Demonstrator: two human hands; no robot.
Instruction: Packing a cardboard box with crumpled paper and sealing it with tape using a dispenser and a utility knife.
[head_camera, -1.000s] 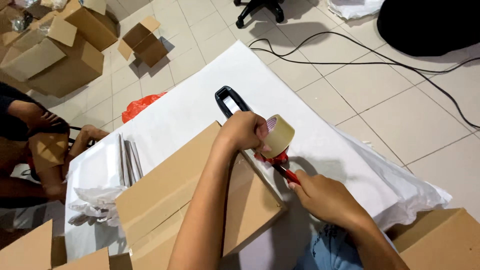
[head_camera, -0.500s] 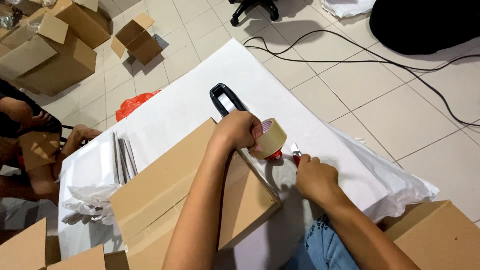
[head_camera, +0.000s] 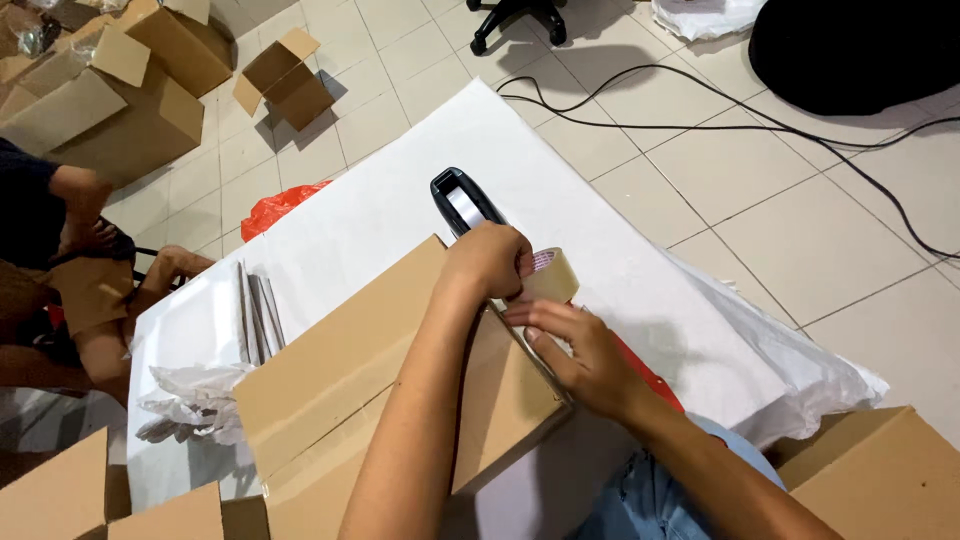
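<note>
Head view, left hand (head_camera: 487, 260) gripping tape dispenser (head_camera: 520, 260), box (head_camera: 400, 390) edge

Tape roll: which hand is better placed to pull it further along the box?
Probably left: the left hand grips the tape roll, while the right hand lies flat on the cardboard box.

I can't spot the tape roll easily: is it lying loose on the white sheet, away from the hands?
No, the brown tape roll sits at the cardboard box corner, between both hands.
</note>
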